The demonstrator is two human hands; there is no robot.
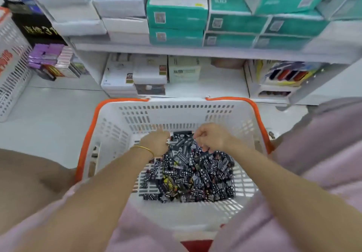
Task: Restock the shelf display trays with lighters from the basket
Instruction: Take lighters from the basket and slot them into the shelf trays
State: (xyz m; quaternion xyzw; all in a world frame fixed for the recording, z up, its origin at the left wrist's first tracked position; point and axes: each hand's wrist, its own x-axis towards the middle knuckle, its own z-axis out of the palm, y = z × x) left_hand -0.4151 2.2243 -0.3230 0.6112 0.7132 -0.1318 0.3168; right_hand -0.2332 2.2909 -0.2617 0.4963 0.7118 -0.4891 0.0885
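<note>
A white basket (176,112) with an orange rim stands on the floor in front of me. A heap of dark patterned lighters (192,175) lies in it. Both my hands reach into the far end of the heap. My left hand (156,144), with a gold bangle on the wrist, is knuckles up with its fingertips hidden among the lighters. My right hand (212,139) has curled fingers pinching a dark lighter at the top of the pile. A display tray (284,75) with coloured lighters sits on the low shelf at the right, and below it is another tray (274,93).
The shelf edge (195,50) runs across above the basket, with teal and white boxes (176,16) stacked on it. White cartons (148,75) fill the lower shelf. A second white basket (11,65) stands at the left beside purple packs (47,55). My knees flank the basket.
</note>
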